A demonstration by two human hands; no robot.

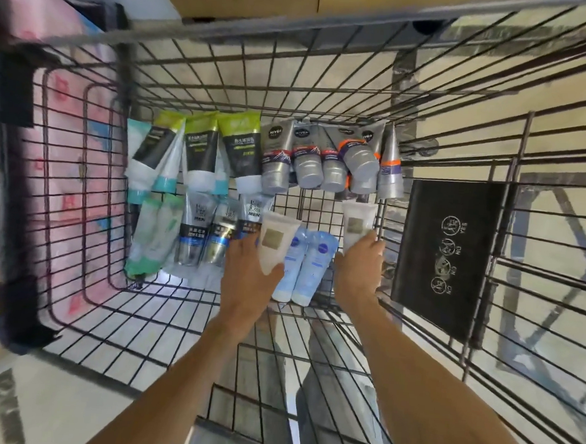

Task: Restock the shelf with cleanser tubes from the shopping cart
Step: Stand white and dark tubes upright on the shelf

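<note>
Head view down into a wire shopping cart (326, 97): the left hand (247, 270) and right hand (359, 270) each grip one white cleanser tube (276, 241), while many tubes still lie below, so restocking looks far from finished.

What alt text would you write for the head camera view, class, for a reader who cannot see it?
Seen from above, a person's left hand and right hand each grip a white cleanser tube inside a wire shopping cart. More tubes lie in rows on the cart floor: green-topped tubes, silver tubes and pale blue tubes.
</note>
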